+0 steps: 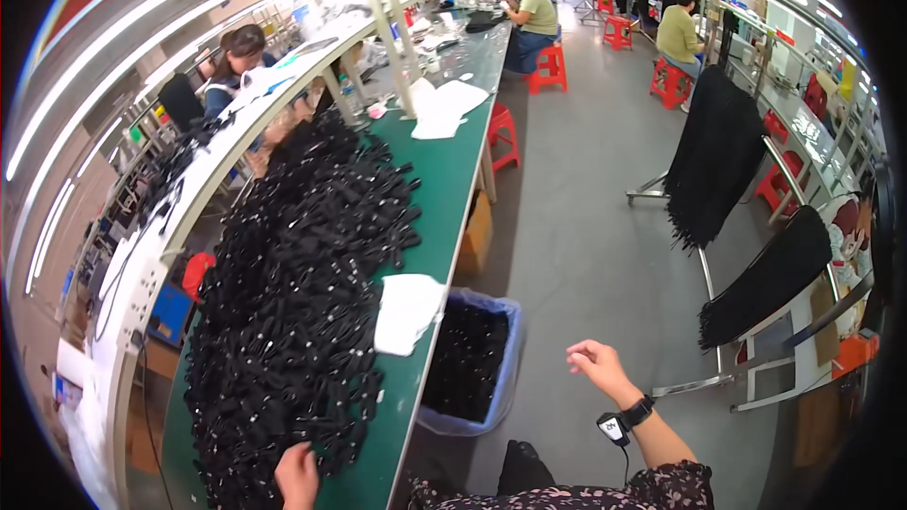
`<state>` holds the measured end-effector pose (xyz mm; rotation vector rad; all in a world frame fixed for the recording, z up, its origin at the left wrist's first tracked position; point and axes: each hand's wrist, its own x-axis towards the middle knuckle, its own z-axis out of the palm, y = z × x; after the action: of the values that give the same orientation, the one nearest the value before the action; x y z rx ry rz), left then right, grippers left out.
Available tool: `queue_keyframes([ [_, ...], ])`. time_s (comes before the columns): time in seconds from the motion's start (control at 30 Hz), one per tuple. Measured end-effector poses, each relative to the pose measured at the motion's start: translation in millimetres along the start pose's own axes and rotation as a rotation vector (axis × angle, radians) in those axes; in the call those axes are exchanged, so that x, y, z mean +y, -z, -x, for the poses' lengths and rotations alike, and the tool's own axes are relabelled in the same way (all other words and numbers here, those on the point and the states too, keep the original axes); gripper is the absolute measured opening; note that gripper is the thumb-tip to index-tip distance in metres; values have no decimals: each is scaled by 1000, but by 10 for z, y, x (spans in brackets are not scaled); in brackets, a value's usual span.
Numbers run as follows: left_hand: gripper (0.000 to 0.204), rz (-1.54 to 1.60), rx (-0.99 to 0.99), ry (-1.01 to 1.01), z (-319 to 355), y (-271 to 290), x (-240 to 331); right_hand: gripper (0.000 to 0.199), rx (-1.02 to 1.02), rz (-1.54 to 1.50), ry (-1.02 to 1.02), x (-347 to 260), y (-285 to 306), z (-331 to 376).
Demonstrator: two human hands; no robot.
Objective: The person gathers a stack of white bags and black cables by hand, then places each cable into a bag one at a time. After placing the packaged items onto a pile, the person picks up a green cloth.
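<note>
A large heap of black looped strap-like pieces with small shiny bits [293, 274] covers much of the green-topped table [453, 165]. At the heap's near edge is my left hand [298, 477], its fingers curled in among the black pieces. What it grips, if anything, I cannot make out. My right hand [605, 370] is out over the aisle, away from the table, fingers loosely bent and apart with nothing in them. A dark watch-like band [638, 412] with a small box on a cord is on that wrist.
A blue-lined bin [515, 359] of black pieces stands against the table, near a white sheet [409, 314]. Black strands hang on metal racks [716, 156] at right. Red stools [547, 71] and seated people are farther off; a white shelf [236, 142] runs along the left.
</note>
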<state>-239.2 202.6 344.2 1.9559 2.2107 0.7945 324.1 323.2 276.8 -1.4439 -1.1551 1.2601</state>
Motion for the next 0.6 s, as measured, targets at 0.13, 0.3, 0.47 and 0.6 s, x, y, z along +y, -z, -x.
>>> queue_keyframes([
  [0.13, 19, 245, -275, -69, -883, -650, 1293, 19, 91, 45, -86, -148, 754, 13],
  [0.3, 20, 299, -517, -182, -1650, -1231, 2289, 19, 103, 50, -77, -378, 1160, -486],
  [0.47, 23, 395, -565, -226, -2287, -2000, 2627, 20, 30, 119, -15, -806, 1282, -1757],
  [0.6, 23, 369, -541, -205, -2858, -2713, 2733, 20, -66, 198, 19, -889, 1361, -2961],
])
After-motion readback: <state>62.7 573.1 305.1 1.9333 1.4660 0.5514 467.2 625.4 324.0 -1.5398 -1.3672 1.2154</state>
